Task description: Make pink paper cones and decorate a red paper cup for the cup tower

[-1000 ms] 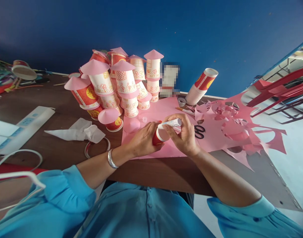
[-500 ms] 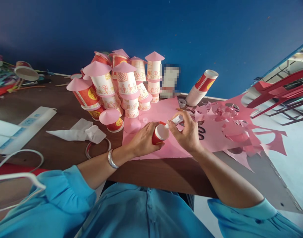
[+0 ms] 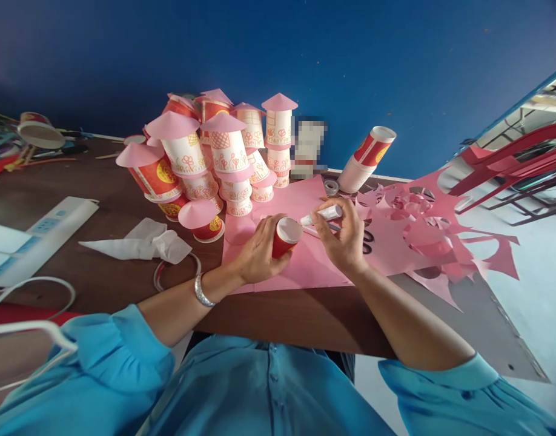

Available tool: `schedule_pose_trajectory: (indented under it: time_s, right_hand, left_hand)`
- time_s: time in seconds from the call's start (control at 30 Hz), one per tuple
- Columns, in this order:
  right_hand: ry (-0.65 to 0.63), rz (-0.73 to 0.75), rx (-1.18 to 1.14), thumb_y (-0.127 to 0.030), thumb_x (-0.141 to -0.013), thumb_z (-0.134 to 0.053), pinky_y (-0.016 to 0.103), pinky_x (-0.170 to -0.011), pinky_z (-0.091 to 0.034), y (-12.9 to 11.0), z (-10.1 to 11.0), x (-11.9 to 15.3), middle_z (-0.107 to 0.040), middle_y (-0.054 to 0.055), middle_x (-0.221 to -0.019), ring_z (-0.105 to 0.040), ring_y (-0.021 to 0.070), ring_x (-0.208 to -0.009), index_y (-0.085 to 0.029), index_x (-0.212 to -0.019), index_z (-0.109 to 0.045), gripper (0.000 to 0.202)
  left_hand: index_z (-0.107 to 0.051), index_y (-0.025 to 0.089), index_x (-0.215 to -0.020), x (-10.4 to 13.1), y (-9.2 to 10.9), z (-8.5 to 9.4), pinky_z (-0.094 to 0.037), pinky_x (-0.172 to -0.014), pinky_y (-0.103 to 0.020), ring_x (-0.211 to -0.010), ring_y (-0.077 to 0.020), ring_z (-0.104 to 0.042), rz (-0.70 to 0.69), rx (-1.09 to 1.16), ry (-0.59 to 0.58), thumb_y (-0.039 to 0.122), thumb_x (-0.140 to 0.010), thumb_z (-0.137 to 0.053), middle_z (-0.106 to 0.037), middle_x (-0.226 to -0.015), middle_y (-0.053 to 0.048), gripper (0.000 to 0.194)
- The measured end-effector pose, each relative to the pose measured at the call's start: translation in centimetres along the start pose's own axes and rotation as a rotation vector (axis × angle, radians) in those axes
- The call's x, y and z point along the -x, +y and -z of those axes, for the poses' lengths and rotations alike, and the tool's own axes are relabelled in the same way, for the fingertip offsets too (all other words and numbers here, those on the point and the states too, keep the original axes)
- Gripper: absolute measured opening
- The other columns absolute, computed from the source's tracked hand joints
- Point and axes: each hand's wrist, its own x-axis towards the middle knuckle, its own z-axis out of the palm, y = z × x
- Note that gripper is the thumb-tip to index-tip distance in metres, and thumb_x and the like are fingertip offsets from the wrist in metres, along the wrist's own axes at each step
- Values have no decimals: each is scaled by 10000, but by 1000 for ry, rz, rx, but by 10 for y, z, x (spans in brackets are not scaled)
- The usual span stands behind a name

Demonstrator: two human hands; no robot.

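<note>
My left hand (image 3: pixel 262 249) is wrapped around a red paper cup (image 3: pixel 283 241), whose round white end tilts up towards me. In my right hand (image 3: pixel 346 237) is a white glue stick (image 3: pixel 329 212), its tip pointing left at the cup with a small gap between them. Both hands are above a pink paper sheet (image 3: pixel 300 275) on the brown table. Behind my left hand stands a short red cup (image 3: pixel 209 231) with a pink paper cone (image 3: pixel 197 213) on top.
Cup towers with pink cone roofs (image 3: pixel 226 123) crowd the back left. A leaning stack of paper cups (image 3: pixel 354 175) is at the back right, near pink paper scraps (image 3: pixel 441 227). On the left lie crumpled white tissue (image 3: pixel 146 239), a tape roll (image 3: pixel 160 275) and a power strip (image 3: pixel 51 233).
The glue stick has come away from the cup's rim, leaving a gap. My left hand has shifted slightly left with the cup. The view has also moved a little.
</note>
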Motion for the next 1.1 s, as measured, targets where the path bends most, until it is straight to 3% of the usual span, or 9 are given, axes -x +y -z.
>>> schedule_pose_trajectory:
  time_s: [0.2, 0.47, 0.67, 1.1]
  right_hand:
    - [-102, 27, 53, -396, -967, -653, 288, -657, -554, 5, 1, -1, -720, -1, -839, -712, 176, -727, -265, -954, -563, 159]
    - [-42, 80, 149, -372, -944, -661, 287, -603, -539, 9, -3, 0, -714, -18, -779, -703, 183, -680, -272, -923, -547, 153]
    - [32, 117, 86, -332, -946, -674, 309, -666, -573, 4, -2, 3, -733, -5, -859, -722, 186, -747, -272, -988, -562, 134]
    - [8, 71, 145, -350, -926, -692, 290, -617, -551, 11, -7, 4, -718, -19, -786, -716, 186, -673, -263, -944, -551, 167]
  left_hand:
    - [-362, 184, -1401, 0, 0, -1, -534, -999, -546, -1191, -345, -589, -78, -29, -14, 212, -849, -651, -584, -1294, -175, 624]
    - [-418, 195, -1311, 0, -2, -3, -545, -969, -498, -1143, -310, -596, -18, -35, 64, 247, -855, -698, -582, -1221, -144, 537]
    - [-428, 209, -1272, -1, -4, -4, -544, -947, -485, -1114, -299, -602, 10, -64, 113, 266, -824, -740, -585, -1193, -115, 549]
    - [-453, 219, -1196, -2, -3, -3, -561, -913, -455, -1100, -300, -614, 32, -75, 130, 236, -724, -863, -595, -1153, -89, 625]
